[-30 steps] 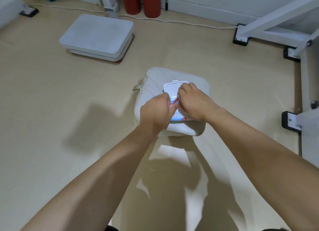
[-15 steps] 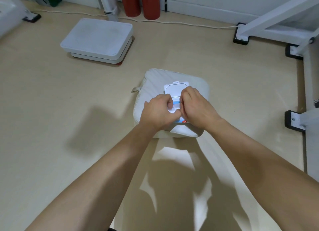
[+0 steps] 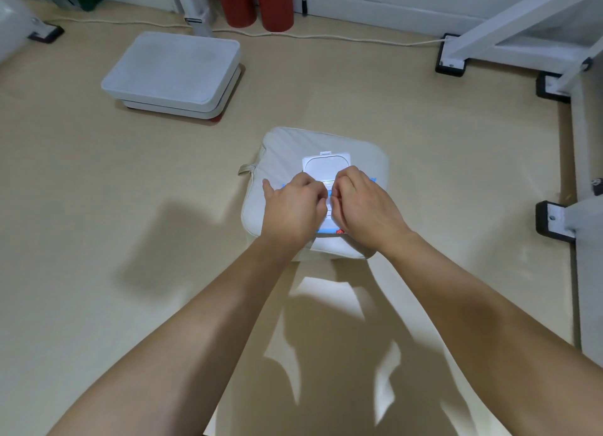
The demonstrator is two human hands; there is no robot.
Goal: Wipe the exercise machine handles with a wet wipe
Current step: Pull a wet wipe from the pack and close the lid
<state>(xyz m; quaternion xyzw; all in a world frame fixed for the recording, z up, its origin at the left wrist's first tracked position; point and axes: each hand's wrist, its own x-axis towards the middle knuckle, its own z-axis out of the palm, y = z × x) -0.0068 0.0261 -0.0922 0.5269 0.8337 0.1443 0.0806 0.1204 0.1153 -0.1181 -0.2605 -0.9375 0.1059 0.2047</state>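
A white and blue wet wipe pack lies on a pale cushion on the floor, its white flip lid swung open away from me. My left hand rests on the pack's left part with curled fingers at the opening. Across from it, my right hand covers the right part, its fingertips pinched at the same opening. What the fingertips hold is hidden. The white exercise machine frame stands at the far right; I see no handles of it.
A stack of flat white pads lies at the back left. Two red cylinders stand against the wall, with a white cable along the floor. Black machine feet sit at the right edge.
Both hands have shifted slightly toward me on the pack, so more of the open lid shows. The left thumb now sticks out to the left.
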